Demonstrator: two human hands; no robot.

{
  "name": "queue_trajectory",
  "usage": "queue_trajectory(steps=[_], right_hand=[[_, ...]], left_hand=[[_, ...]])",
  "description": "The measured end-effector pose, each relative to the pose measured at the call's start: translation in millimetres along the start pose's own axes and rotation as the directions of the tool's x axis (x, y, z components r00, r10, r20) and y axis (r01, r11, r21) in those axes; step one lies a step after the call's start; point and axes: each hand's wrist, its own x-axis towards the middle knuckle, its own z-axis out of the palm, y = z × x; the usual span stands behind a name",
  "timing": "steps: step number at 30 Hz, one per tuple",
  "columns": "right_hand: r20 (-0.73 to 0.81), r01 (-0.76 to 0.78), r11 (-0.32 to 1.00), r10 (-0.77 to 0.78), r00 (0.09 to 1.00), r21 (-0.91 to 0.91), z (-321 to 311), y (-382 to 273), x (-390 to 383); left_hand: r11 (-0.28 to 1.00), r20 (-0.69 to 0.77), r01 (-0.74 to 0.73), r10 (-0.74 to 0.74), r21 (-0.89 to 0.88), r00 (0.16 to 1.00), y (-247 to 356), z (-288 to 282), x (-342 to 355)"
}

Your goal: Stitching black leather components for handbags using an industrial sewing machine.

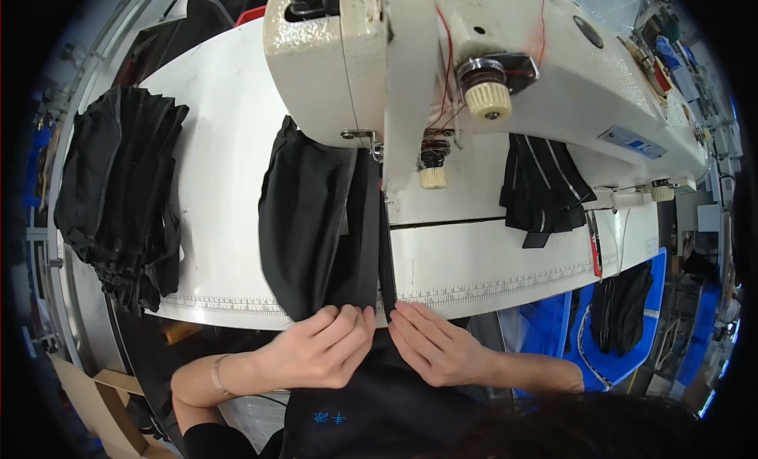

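Observation:
A black fabric piece (312,222) with a zipper strip along its right edge lies on the white sewing table (489,261) and runs up under the head of the cream sewing machine (410,56). My left hand (324,344) pinches the near end of the fabric at the table's front edge. My right hand (434,344) presses the zipper strip's near end right beside it, fingertips almost touching the left hand's. Red thread runs down the machine's front.
A stack of black fabric pieces (118,190) hangs over the table's left end. A small pile of black zipper pieces (545,190) sits right of the needle area. A blue bin (624,317) with black pieces stands at lower right.

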Motion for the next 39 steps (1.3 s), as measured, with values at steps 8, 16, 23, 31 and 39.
queue_trajectory(steps=[8, 16, 23, 31, 39], right_hand=[[-0.080, -0.008, 1.000, 0.006, 0.997, -0.024, 5.8, 1.7, -0.6], [-0.047, 0.036, 0.999, -0.037, 0.998, -0.024, -0.2, 4.7, 3.7], [-0.030, 0.042, 0.998, -0.044, 0.999, -0.050, 0.0, 2.2, 7.9], [-0.020, 0.039, 0.998, -0.040, 0.999, -0.044, 0.2, 2.3, 9.5], [-0.019, 0.035, 0.999, -0.036, 0.999, -0.038, -2.3, 0.9, 11.3]], left_hand=[[0.964, -0.189, 0.220, -0.246, -0.148, 0.951, 30.7, 48.0, -18.2], [0.834, -0.148, 0.381, -0.469, -0.398, 0.871, 9.1, 18.0, -12.3], [0.974, -0.052, 0.196, -0.202, -0.111, 0.978, 16.4, 28.3, -4.9], [0.967, -0.067, 0.216, -0.226, -0.137, 0.972, 19.8, 38.1, -9.1], [0.960, -0.068, 0.228, -0.242, -0.165, 0.968, 18.9, 40.6, -7.5]])
